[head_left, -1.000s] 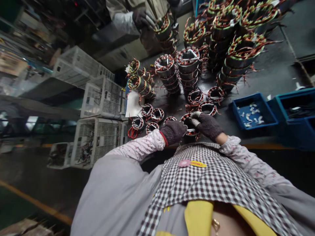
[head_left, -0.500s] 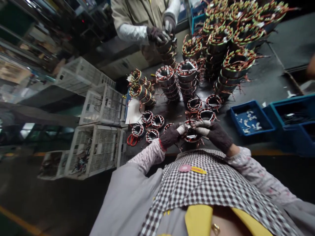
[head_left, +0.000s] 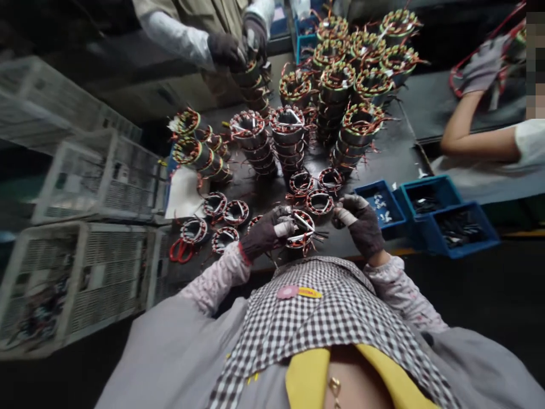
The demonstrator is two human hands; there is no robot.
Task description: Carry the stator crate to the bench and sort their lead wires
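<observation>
A wound motor stator (head_left: 300,230) with white sleeves and dark lead ends stands at the table's front edge, just before my apron. My left hand (head_left: 269,230), in a dark glove with pale fingertips, is closed at its left rim and grips it there. My right hand (head_left: 360,224), gloved alike, hovers to the right of the stator, apart from it. Its thumb and fingers are pinched together; what they hold, if anything, is too small to tell. Right behind the stator lies another stator ring (head_left: 319,202).
Stacks of stators (head_left: 287,136) fill the table's middle and back. Red-handled scissors (head_left: 181,251) lie at left, beside small stator rings (head_left: 235,213). Blue bins (head_left: 462,230) with small parts stand at right. Plastic crates (head_left: 106,272) are on the left. Two co-workers handle parts, one across (head_left: 225,51), one at right (head_left: 481,68).
My right hand has moved off the stator to the right. My left hand remains at its left rim. The view has swung right, bringing a second co-worker's arm into sight.
</observation>
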